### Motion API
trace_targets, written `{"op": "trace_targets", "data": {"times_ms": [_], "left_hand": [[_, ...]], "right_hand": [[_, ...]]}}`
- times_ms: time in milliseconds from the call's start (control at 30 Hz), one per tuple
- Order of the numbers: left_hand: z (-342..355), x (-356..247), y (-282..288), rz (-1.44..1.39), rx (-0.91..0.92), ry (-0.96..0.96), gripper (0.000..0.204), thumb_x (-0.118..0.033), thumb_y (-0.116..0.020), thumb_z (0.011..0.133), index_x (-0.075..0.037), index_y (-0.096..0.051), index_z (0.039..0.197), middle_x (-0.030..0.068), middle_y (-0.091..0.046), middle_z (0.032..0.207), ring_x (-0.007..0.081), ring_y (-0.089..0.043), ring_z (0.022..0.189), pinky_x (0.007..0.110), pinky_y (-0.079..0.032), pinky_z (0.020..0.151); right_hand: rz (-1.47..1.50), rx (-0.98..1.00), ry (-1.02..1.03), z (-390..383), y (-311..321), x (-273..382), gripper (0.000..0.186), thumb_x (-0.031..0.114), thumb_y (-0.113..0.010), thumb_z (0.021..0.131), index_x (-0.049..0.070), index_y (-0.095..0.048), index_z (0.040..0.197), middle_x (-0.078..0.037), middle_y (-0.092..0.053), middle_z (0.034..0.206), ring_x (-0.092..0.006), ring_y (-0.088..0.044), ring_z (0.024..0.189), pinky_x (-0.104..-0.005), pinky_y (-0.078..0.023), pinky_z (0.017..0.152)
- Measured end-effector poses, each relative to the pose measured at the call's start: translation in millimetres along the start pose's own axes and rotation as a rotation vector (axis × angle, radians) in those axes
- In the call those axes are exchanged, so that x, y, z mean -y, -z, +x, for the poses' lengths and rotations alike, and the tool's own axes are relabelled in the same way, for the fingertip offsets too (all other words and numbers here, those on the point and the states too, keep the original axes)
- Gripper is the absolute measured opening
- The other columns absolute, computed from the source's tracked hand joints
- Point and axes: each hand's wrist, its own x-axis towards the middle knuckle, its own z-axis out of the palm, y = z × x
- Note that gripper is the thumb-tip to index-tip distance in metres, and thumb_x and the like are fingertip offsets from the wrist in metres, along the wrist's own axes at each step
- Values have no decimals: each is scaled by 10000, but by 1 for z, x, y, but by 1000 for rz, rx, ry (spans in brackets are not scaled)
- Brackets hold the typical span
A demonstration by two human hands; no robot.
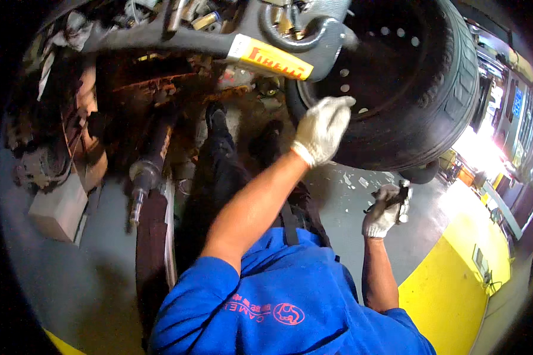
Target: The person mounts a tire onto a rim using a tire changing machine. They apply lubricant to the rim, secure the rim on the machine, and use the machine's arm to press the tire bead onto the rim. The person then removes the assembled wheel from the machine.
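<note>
A large black tyre on a dark wheel rim (361, 133) stands tilted ahead of me, a row of bright round holes showing in the rim. My left hand (324, 130), in a white knit glove, is over the rim's near-left side. Its fingers are pressed together, and whatever they may pinch is too small to see. Lower and to the right, clear of the tyre, my right hand (382, 213) wears the same kind of glove. Its fingers are wrapped around a small black tool (404, 201) with pale ends, whose exact kind I cannot make out.
A dark machine tray (189, 44) with loose tools and a yellow label (275, 62) spans the top left. A metal shaft (145, 177) and a pale box (59, 207) are at the left. Yellow floor paint (444, 284) lies lower right; a parked vehicle (518, 112) is far right.
</note>
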Motion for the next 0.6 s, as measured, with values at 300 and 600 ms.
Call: {"op": "trace_targets", "data": {"times_ms": [300, 600], "left_hand": [[125, 72, -54, -791, 68, 1597, 424, -335, -470, 1048, -33, -673, 1267, 156, -681, 1267, 339, -621, 1172, 531, -425, 1054], [122, 225, -67, -2391, -1206, 2467, 489, -398, -359, 1074, -95, -570, 1394, 150, -515, 1493, 308, -444, 1386, 431, -286, 1172]], "right_hand": [[-151, -62, 114, -6, -25, -12, 243, -18, -604, 892, -8, -552, 1129, -114, -560, 1060, -174, -573, 873, -314, -512, 764], [-424, -160, 461, 132, -13, 56, 322, 298, -528, 1044, 33, -580, 1219, -76, -628, 957, -186, -574, 871, -333, -483, 828]]}}
